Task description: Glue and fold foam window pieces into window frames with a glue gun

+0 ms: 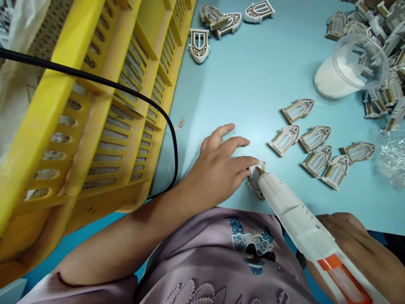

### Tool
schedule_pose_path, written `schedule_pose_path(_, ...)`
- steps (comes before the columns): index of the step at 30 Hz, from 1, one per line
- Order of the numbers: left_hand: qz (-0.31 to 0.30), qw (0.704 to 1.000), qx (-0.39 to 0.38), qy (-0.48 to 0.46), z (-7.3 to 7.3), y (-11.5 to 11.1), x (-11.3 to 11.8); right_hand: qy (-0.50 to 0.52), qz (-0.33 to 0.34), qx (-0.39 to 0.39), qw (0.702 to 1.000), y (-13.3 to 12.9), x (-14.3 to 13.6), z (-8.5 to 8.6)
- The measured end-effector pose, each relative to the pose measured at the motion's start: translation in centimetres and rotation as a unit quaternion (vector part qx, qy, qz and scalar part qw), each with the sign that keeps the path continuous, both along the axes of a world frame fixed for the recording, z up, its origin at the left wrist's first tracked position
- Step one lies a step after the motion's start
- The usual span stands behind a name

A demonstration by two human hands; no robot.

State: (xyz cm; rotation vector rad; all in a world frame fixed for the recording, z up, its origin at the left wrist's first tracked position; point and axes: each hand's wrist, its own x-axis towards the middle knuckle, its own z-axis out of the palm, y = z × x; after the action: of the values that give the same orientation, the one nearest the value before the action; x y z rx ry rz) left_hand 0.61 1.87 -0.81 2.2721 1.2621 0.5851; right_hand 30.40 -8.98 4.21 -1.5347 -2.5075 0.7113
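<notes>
My left hand (218, 164) reaches over the blue table, with thumb and index finger at the left edge of a small arched frame (257, 185) near the table's front edge. Its other fingers are spread. My right hand (351, 249) is wrapped round a white glue gun (294, 211) with an orange-red part. The gun's brownish nozzle touches or hovers just over the upper part of the arched frame; I cannot tell which. Several similar arched frames (315, 160) lie face down to the right of the nozzle.
A yellow slatted crate (109, 126) stands on the left, with a black cable (126, 88) across it. Decorated arched pieces (199, 45) lie at the top. At the right are a clear plastic cup (340, 76) with white contents, a heap of pieces (392, 84) and clear plastic wrap (392, 156).
</notes>
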Motion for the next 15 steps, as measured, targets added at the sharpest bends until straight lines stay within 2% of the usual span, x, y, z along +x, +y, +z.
schedule_pose_path(3,0.005,1.0,0.004,-0.002,-0.1,0.0,0.1,-0.036,0.069,0.018,0.997,0.0,-0.9,0.5)
schedule_pose_path(8,0.01,1.0,0.001,-0.001,0.1,0.0,0.2,-0.029,0.067,0.044,0.996,0.2,-3.4,0.7)
schedule_pose_path(12,0.018,1.0,-0.002,0.004,0.3,-0.1,0.4,-0.021,-0.007,0.087,0.996,-1.0,-3.9,-0.2)
schedule_pose_path(15,0.018,1.0,0.003,0.015,0.4,-0.2,0.4,-0.054,-0.176,0.095,0.978,-2.0,-1.8,-1.4)
